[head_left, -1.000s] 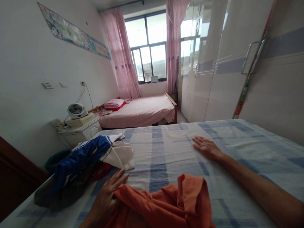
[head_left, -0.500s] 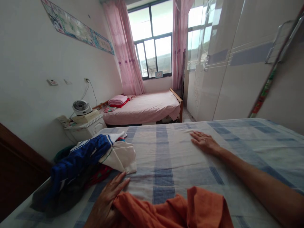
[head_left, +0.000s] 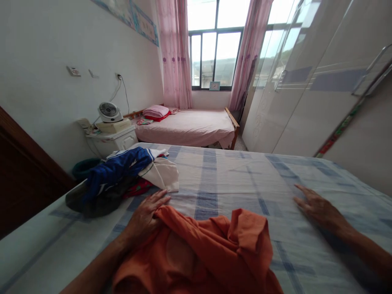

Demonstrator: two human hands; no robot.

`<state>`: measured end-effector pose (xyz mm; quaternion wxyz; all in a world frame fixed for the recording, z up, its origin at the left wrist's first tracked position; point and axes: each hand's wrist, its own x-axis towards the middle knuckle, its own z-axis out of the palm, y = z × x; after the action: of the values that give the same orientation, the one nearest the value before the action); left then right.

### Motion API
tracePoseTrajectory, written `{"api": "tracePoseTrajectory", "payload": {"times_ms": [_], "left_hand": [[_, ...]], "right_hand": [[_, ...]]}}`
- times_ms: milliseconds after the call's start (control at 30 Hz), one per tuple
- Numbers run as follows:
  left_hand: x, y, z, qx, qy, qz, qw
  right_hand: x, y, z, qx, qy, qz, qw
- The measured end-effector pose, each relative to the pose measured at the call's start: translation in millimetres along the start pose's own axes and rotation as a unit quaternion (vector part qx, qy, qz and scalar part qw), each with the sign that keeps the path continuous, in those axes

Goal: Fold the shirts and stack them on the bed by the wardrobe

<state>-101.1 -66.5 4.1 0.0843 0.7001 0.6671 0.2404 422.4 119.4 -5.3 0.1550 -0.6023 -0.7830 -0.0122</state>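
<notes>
An orange garment (head_left: 214, 245) lies crumpled on the bed in front of me, its lower part cut off by the frame edge. My left hand (head_left: 147, 214) rests at its upper left corner, fingers stretched out toward the clothes pile and the thumb side touching the orange cloth. Off to the right, my right hand (head_left: 321, 210) is over the checked bedsheet (head_left: 245, 175), fingers extended and nothing in them. Just beyond my left fingertips is a heap of clothes: a blue garment (head_left: 119, 167), a cream-white one (head_left: 162, 173) and a dark one (head_left: 101, 208).
A second bed (head_left: 196, 126) with pink bedding stands below the window. At the far left, a small fan (head_left: 108, 111) sits on a white cabinet (head_left: 122, 139). Glossy wardrobe doors (head_left: 294, 102) line the right side. A green basin (head_left: 82, 167) is beside the bed.
My right hand has moved right and toward me across the sheet. The left hand stays at the orange garment's corner. The view has tilted down, showing more of the garment.
</notes>
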Motion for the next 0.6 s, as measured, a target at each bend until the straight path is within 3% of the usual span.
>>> {"api": "tracePoseTrajectory", "payload": {"times_ms": [100, 200, 267, 333, 400, 467, 533, 567, 600], "left_hand": [[-3.7, 9.9, -5.7, -0.037, 0.002, 0.002, 0.999], [-10.9, 22.1, -12.3, -0.083, 0.018, 0.017, 0.996], [-18.7, 30.7, -20.0, -0.132, 0.025, 0.017, 0.991], [-28.0, 39.1, -33.0, -0.203, 0.020, -0.004, 0.979], [-34.7, 48.3, -51.7, -0.276, 0.032, -0.047, 0.959], [-31.5, 60.0, -73.3, -0.335, 0.071, -0.084, 0.936], [-11.2, 74.2, -92.6, -0.359, 0.113, -0.095, 0.922], [6.1, 81.5, -99.3, -0.356, 0.128, -0.093, 0.921], [27.3, 88.4, -103.1, -0.336, 0.137, -0.083, 0.928]], "right_hand": [[-31.1, -70.5, -15.1, 0.088, 0.008, -0.197, 0.976], [-62.8, -143.2, -26.9, 0.127, -0.007, -0.300, 0.945], [-78.2, -173.8, -36.0, 0.172, -0.044, -0.334, 0.926], [-88.6, -186.3, -47.1, 0.262, -0.093, -0.303, 0.912], [-93.6, -184.0, -61.2, 0.405, -0.115, -0.204, 0.884], [-89.5, -173.4, -78.6, 0.546, -0.101, -0.078, 0.828], [-72.8, -160.0, -96.6, 0.621, -0.071, 0.018, 0.781], [-59.7, -153.5, -103.9, 0.621, -0.052, 0.047, 0.781], [-44.6, -147.2, -109.1, 0.596, -0.028, 0.061, 0.800]]}}
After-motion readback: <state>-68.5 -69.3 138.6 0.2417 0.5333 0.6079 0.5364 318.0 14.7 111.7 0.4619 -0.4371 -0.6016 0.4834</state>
